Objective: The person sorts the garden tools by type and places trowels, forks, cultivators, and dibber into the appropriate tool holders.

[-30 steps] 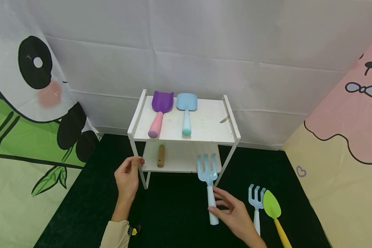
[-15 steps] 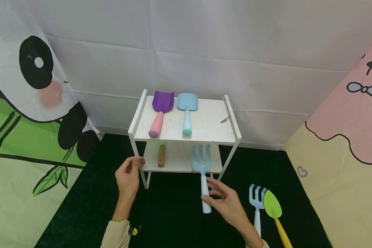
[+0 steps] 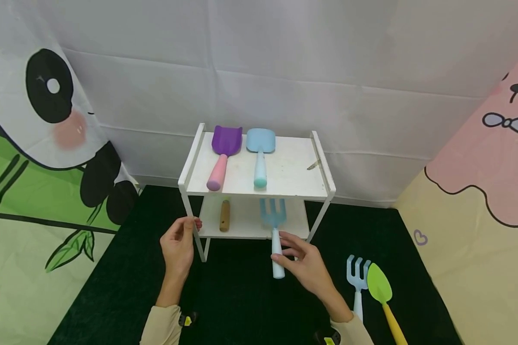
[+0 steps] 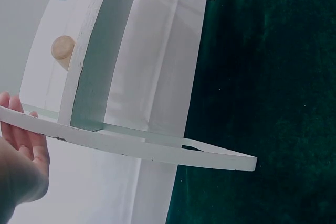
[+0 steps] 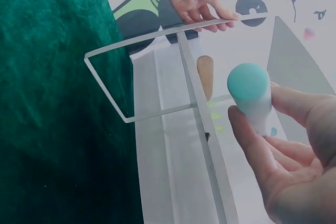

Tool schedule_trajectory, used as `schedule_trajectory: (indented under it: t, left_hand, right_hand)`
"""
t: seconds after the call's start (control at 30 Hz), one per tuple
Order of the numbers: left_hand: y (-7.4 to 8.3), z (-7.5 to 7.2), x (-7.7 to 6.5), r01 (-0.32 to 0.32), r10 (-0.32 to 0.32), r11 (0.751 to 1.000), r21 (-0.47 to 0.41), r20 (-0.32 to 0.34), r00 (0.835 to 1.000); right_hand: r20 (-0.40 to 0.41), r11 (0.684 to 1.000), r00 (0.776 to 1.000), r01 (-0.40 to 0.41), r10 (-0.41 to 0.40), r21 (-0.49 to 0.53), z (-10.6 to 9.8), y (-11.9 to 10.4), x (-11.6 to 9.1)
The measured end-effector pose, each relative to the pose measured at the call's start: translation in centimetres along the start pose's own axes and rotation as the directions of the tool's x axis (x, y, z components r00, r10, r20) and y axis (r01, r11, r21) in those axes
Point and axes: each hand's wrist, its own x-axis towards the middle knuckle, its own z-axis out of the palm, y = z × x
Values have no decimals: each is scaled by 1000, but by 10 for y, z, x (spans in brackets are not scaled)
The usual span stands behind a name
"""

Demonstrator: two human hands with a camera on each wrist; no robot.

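My right hand (image 3: 304, 263) pinches the white handle of a light-blue hand fork (image 3: 276, 254) between thumb and fingers. The fork's tines point away from me and reach in over the lower board of a white two-tier shelf (image 3: 293, 165). In the right wrist view the handle's teal butt end (image 5: 249, 81) faces the camera. My left hand (image 3: 178, 247) grips the shelf's left front leg, fingers behind it. On the lower board, left of the fork, lies a tool with a wooden handle (image 3: 225, 216); its head is hidden under the upper board.
A purple shovel (image 3: 227, 140) with a pink handle and a light-blue shovel (image 3: 261, 140) lie on the upper board. Another blue fork (image 3: 358, 282) and a green trowel (image 3: 380, 283) lie on the dark green cloth (image 3: 237, 297) at right. A white backdrop (image 3: 285, 67) stands behind.
My right hand has carried the fork forward and to the left, from in front of the shelf to over the lower board. The left hand stays on the leg.
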Motion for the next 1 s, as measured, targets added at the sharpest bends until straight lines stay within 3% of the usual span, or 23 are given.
schedule_trajectory:
  t: [0.83,1.0]
  left_hand:
    - [-1,0,0,12,-12,1000,-4,-2,1000]
    - [-2,0,0,11,-11,1000,1,2,1000]
  right_hand:
    - [-23,998,998,-61,61,-6,17,2,61]
    - [-26,996,997,-74,73,-55,21,1,75]
